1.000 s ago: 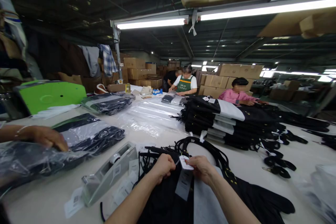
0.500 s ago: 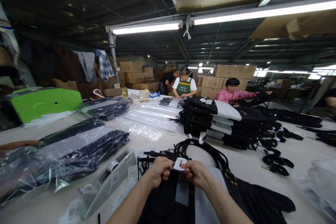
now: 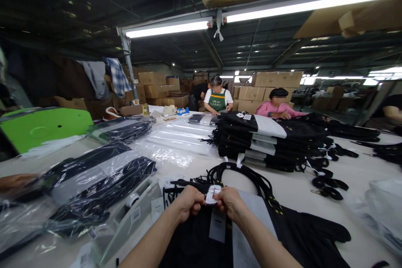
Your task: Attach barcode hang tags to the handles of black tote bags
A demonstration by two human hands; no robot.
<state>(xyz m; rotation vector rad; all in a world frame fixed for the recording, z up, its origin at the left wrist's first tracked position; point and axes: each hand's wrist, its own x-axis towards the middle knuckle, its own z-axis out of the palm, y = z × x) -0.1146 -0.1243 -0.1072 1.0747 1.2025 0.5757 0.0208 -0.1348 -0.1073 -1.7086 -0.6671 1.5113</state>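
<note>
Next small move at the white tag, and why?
I'd lower the white tag flat onto the black fabric, probably keeping the right hand's grip: it pinches one edge, the left hand is closed at the other, and fabric lies beneath.

White tag point(image 3: 213, 195), black fabric bag point(image 3: 194, 238) under the tag, bright green case point(image 3: 47, 127) left of the tag, blue-and-white plaid shirt point(image 3: 117, 76) beyond it, pink top point(image 3: 264, 109) to its right

Dim rm; overhead tubes point(image 3: 169, 28) bright, plastic glare, edges stretched, bit blurry.
</note>
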